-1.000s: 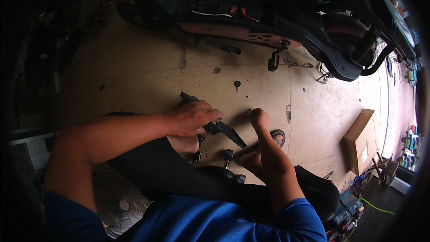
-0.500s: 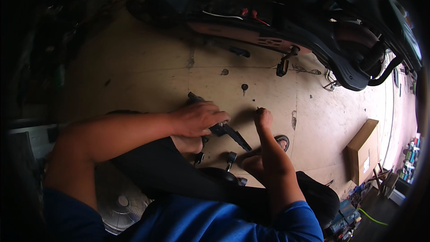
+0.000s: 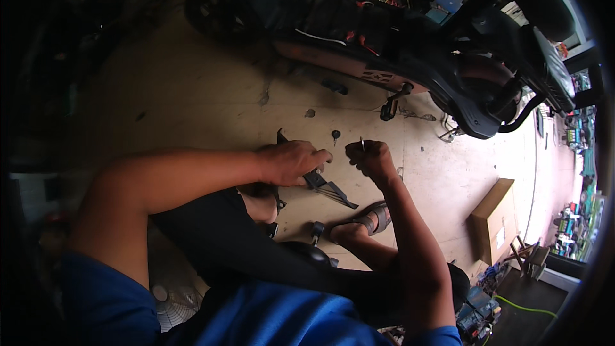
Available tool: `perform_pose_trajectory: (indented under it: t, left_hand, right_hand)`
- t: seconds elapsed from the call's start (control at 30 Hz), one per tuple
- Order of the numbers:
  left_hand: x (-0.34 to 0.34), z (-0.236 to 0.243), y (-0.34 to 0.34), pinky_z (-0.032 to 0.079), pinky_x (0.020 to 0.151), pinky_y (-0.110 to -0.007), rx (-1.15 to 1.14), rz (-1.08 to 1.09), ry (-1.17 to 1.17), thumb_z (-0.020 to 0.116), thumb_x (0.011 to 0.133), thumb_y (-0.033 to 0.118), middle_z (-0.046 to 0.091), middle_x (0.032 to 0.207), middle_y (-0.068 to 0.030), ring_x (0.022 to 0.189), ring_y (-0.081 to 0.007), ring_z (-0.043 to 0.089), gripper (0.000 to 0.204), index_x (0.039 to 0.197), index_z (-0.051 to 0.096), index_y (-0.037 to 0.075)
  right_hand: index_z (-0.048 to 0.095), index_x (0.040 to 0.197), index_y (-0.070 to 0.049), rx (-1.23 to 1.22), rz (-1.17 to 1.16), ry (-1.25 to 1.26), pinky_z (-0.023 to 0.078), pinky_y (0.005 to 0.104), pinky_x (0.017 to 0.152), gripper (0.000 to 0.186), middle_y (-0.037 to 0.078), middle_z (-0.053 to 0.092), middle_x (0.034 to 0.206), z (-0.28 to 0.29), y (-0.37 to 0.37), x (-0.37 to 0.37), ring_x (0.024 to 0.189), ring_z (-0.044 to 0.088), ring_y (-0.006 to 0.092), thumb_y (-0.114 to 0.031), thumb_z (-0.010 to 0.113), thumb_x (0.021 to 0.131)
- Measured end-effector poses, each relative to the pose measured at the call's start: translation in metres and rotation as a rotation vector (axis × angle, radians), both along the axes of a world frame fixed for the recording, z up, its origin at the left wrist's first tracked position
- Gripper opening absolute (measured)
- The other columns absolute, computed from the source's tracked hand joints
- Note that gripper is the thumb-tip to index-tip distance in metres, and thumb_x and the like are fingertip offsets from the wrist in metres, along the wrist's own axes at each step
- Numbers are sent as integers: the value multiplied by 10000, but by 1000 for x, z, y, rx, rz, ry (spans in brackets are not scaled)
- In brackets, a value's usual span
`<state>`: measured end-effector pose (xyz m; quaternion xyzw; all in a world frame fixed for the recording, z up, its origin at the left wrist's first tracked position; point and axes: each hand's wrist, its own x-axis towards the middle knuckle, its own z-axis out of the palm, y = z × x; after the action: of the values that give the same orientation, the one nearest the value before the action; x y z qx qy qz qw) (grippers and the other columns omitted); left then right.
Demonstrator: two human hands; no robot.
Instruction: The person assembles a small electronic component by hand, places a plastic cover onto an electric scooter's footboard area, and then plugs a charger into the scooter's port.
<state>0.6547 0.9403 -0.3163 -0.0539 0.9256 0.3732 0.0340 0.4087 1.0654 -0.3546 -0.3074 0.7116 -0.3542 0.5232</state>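
My left hand (image 3: 296, 161) is closed around a long black plastic part (image 3: 330, 189), which slants above the floor from upper left to lower right. My right hand (image 3: 377, 161) is apart from it, a little to the right, with its fingers closed. A thin, shiny metal piece (image 3: 362, 143) sticks up from those fingers; its kind is too small to make out. Between and beyond both hands, a key with a round black head (image 3: 336, 134) lies on the floor.
A dark electric moped (image 3: 359, 57) stands across the far side, its pedal (image 3: 389, 110) jutting toward me. To the right is a cardboard box (image 3: 496, 224). My sandalled foot (image 3: 371, 221) rests below my right hand. A round fan (image 3: 173, 304) is at lower left.
My right hand has turned and moved slightly left and up, so the metal piece now points upward. My left hand keeps the black part, tilted a little differently. The whole view has shifted.
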Motion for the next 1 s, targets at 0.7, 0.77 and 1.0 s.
perform_pose_trajectory:
  t: [0.7,0.77,1.0]
  left_hand:
    - [8,15,13,551,862,-512,-7,-9,-185,763,770,52,688,973,-275,986,-470,695,799,1492,419,60]
    - [9,15,13,550,864,-514,-19,-22,-181,764,769,55,685,967,-274,986,-469,693,796,1487,422,59]
    - [9,13,14,552,855,-517,-44,-7,-145,768,786,83,684,950,-278,983,-478,693,744,1455,442,72]
  right_hand:
    - [795,942,21,68,371,252,519,379,668,396,175,724,741,88,23,85,663,617,146,-372,823,894]
    - [800,945,16,82,366,242,522,379,672,401,167,729,741,86,22,85,665,622,144,-379,832,886]
    - [802,937,7,94,320,279,550,377,718,412,175,765,802,74,22,86,719,694,185,-396,850,867]
